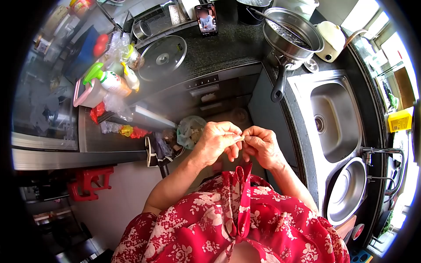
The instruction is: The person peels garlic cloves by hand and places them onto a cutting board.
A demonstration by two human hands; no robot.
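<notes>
My left hand (218, 141) and my right hand (262, 143) meet in front of my chest, fingertips nearly touching. Between them is a small pale bit (241, 138), too small for me to name. Thumb and forefinger are pinched together on both hands. Just beyond my left hand and lower down, a clear plastic bag (187, 131) hangs open with pale scraps inside. My red floral garment (193, 223) has a tied strip of cloth reaching up close below the hands.
A sink (335, 118) and a metal basin (348, 193) are at the right. On the counter stand a pan with a steamer insert (293, 35), a glass lid (163, 57) and a propped phone (206, 19). Spray bottle (113, 82) at left; red stool (90, 182) below.
</notes>
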